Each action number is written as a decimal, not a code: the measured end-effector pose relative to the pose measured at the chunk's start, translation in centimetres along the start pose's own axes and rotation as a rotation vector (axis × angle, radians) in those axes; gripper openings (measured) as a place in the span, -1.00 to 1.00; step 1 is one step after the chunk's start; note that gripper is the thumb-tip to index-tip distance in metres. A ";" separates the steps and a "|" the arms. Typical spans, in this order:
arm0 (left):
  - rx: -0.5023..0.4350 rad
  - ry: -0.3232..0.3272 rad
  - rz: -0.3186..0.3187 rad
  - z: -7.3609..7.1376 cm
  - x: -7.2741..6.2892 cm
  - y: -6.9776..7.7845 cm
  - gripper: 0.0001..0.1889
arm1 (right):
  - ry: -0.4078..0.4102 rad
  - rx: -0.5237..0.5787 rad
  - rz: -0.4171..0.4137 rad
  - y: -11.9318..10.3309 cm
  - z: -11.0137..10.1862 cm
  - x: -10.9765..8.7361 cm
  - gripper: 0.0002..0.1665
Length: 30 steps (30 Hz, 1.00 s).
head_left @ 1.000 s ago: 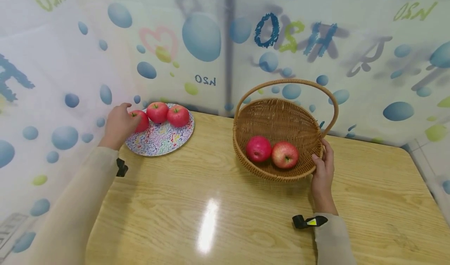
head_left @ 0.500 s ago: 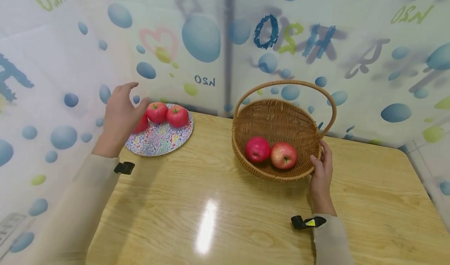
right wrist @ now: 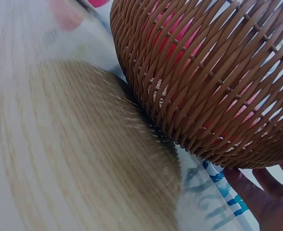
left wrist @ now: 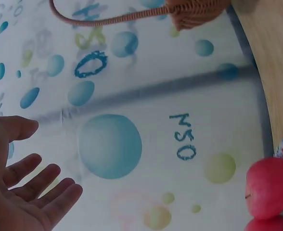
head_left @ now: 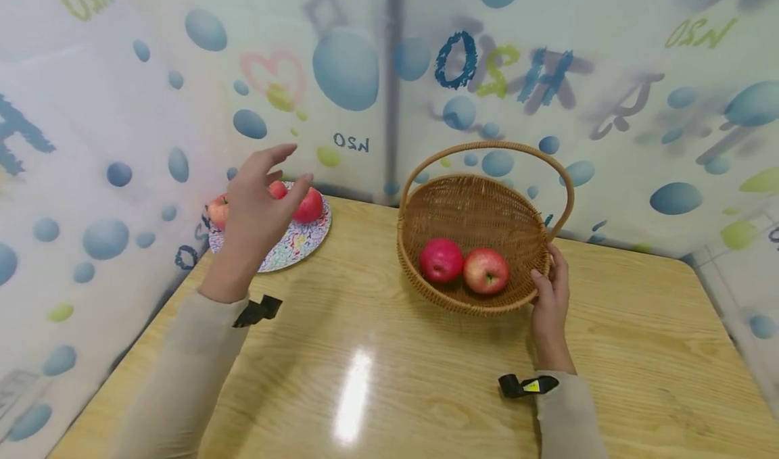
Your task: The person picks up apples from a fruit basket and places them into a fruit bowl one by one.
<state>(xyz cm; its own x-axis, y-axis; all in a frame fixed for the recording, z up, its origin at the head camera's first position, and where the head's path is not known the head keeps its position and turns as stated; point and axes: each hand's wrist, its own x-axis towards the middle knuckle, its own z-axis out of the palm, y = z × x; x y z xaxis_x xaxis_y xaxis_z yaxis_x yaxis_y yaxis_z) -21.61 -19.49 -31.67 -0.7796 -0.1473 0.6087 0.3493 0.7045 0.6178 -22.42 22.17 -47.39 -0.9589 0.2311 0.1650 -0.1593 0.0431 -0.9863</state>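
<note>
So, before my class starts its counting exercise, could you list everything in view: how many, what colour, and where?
Table: 1, pale wood, across the lower head view.
Plate: 1, white with multicoloured squiggles, far left of the table.
Apples on the plate: at least 3, red to orange-red; more may be hidden.
Basket: 1, brown wicker, right of the plate, tilted.
Apples in the basket: 2, red, side by side.
Backdrop: number of pieces unclear, white with blue and green blobs, behind the table.
Wrist devices: 2, black, one per wrist.
Sleeves: 2, beige, on the forearms.
Left hand: 1, bare, near the plate, holding nothing.
Right hand: 1, bare, gripping the basket's right rim.
</note>
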 end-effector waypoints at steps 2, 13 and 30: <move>-0.046 -0.004 0.007 0.9 -0.4 0.6 -0.50 | -0.005 -0.001 -0.001 0.1 0.0 0.0 -0.35; -0.301 -0.037 0.020 5.5 -1.4 3.3 -0.53 | -0.012 -0.050 -0.008 0.1 -0.3 0.3 -0.35; -0.672 -0.196 0.192 10.4 -2.7 6.5 -0.62 | -0.029 0.021 -0.045 0.4 -0.4 0.4 -0.34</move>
<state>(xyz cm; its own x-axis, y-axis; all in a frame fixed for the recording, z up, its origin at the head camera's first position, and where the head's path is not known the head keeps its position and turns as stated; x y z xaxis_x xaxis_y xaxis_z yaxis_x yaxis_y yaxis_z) -22.67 -7.29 -34.47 -0.7292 0.1081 0.6757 0.6843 0.1168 0.7198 -22.76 22.62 -47.75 -0.9569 0.2010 0.2097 -0.2076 0.0321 -0.9777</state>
